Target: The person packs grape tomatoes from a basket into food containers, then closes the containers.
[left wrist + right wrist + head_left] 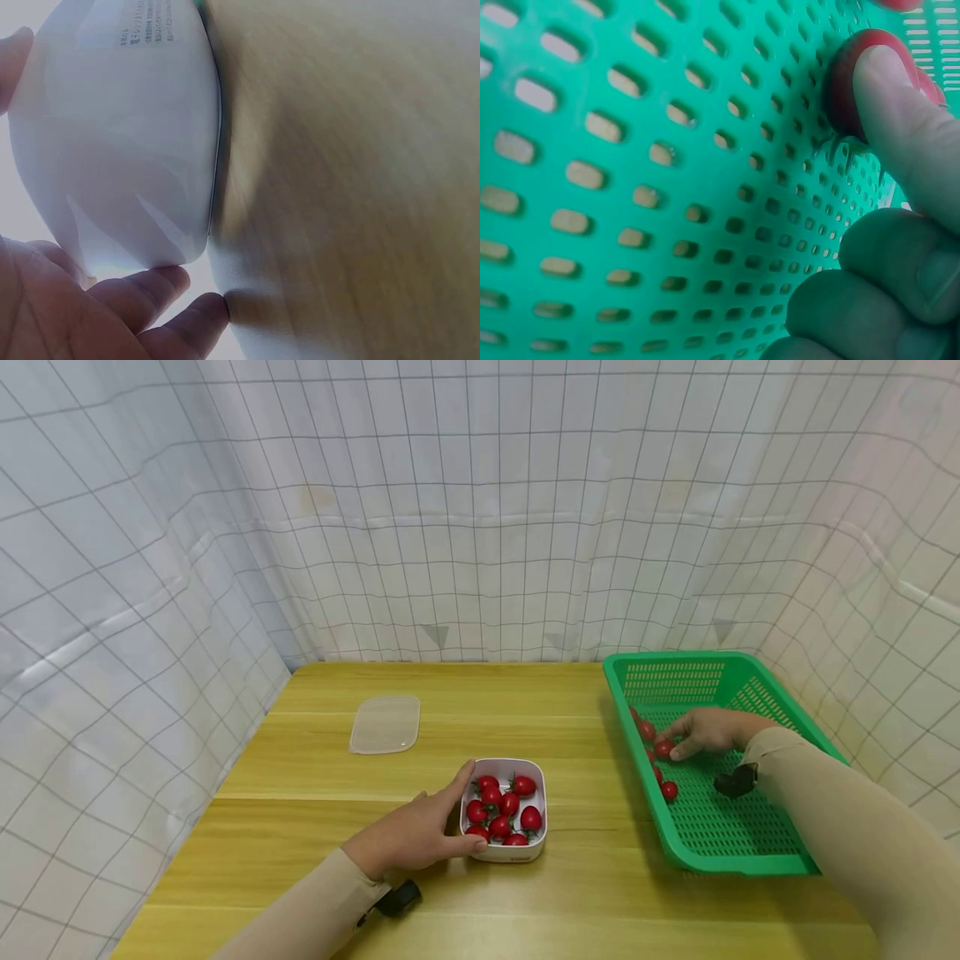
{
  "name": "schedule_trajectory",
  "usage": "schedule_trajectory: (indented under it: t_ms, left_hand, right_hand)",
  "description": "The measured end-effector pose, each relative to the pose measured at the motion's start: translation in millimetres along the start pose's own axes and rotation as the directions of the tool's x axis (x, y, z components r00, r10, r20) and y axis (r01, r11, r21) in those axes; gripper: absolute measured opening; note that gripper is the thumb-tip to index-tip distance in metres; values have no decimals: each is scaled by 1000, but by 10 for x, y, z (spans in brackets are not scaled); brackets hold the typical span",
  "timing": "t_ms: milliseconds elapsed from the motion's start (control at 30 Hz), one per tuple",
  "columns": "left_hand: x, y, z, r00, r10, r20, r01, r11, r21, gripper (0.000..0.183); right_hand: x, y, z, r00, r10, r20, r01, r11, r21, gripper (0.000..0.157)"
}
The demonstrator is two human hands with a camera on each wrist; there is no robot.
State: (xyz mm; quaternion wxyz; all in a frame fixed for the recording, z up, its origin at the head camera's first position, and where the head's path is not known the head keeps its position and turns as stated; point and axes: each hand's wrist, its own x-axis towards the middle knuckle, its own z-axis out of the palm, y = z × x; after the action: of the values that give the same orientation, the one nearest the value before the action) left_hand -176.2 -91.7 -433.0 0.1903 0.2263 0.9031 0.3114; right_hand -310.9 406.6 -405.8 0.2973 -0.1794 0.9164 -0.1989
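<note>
A white square container (pixel 517 853) holding several cherry tomatoes (pixel 509 804) stands on the table, in front of the person. The left hand (pixel 412 835) grips its left side, thumb at the near corner and fingers along the far side; the left wrist view shows the container's printed wall (pixel 120 150) between thumb and fingers. Inside the green basket (pixel 720 863) at the right, the right hand (pixel 716 731) pinches a cherry tomato (pixel 663 749). In the right wrist view the thumb presses on that red tomato (pixel 845 90), its green stem facing down; other fingers are curled below.
More cherry tomatoes (pixel 669 791) lie along the basket's left wall. A translucent flat lid (pixel 386 724) rests on the wooden table (pixel 322 777), behind and left of the container. White grid-patterned curtains (pixel 487 527) surround the table at the back and sides.
</note>
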Motion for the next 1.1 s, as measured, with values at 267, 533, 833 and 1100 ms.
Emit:
schedule_trajectory:
  t_ms: [267, 533, 833, 1100]
  left_hand:
    - [-16, 18, -9, 1000, -3, -1, 3, 1000, -7, 111]
    - [-28, 16, -4, 1000, -7, 4, 7, 1000, -9, 112]
    - [-28, 6, -4, 1000, 4, 6, -4, 1000, -16, 111]
    - [-18, 3, -11, 1000, 8, 1, -8, 1000, 1, 110]
  right_hand:
    - [-4, -24, -6, 1000, -3, 7, 3, 1000, 1, 55]
    - [-10, -31, -4, 1000, 1, 14, -1, 1000, -1, 56]
    - [-25, -38, 7, 1000, -10, 20, 10, 1000, 12, 57]
    - [-29, -48, 21, 1000, 4, 12, -4, 1000, 7, 57]
